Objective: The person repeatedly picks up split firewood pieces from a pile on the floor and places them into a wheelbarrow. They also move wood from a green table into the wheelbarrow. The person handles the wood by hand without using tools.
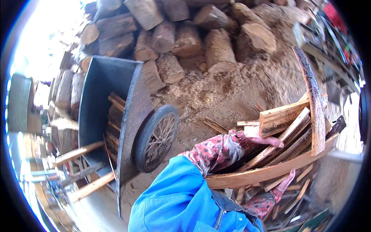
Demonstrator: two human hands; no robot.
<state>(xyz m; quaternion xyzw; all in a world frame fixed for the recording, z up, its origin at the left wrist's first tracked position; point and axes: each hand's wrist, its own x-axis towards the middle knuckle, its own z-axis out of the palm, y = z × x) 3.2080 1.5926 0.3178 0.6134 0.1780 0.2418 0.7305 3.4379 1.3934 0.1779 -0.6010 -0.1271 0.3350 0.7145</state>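
An armful of split wood slabs (295,145) lies across my forearms, in front of my body at the right. My left hand (264,138) is closed over the inner side of the load, with a short thick board (284,116) above its fingers. A long plank (270,173), which looks curved here, forms the outer side of the load. Against that plank's outer face, my right hand (286,181) grips the load from the other side; part of it is hidden. A bark-edged slab (313,104) rests crosswise on top and sticks out past the far end.
A dark metal cart (129,100) with a spoked wheel (156,139) stands at the left, carrying several wood pieces (114,123). Cut logs (220,50) are piled at the back. Sawdust covers the ground (193,98). Loose wood scraps (297,201) lie at the lower right.
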